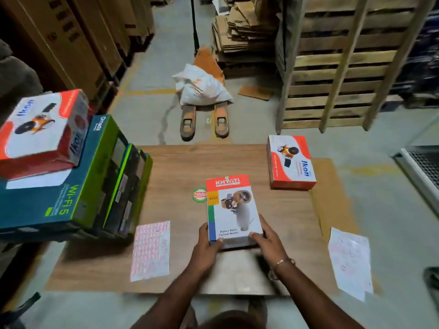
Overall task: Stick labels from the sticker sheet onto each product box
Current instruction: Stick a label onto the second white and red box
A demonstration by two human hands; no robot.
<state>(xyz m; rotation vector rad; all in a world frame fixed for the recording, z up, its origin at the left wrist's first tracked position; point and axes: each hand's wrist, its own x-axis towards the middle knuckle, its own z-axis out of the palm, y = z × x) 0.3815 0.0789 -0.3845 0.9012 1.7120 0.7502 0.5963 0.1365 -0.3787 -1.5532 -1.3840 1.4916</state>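
Wooden pallets (337, 74) stand stacked far ahead and to the right of the hands, beside a heap of flattened cardboard (242, 32). Straight ahead on the floor, a pallet jack (204, 122) carries a white sack (202, 85). The brown table (180, 167) fills the middle. Off to the left of the left hand, a pile of teal and green boxes (59, 193) bears a red and white box (40, 129) on top. Another red and white box (291, 162) lies flat, ahead and to the right of the right hand. The white box (231, 210) with a red top band lies between both hands, its near end held. The left hand (207, 245) grips the near left corner, thumb on top; the right hand (268, 238) grips the near right corner, fingers curled round the edge. The sticker sheet (150, 250) lies flat just left of the left hand; a pale paper sheet (350, 262) lies well right of the right hand. A round green and red sticker (199, 194) shows at the box's far left edge.
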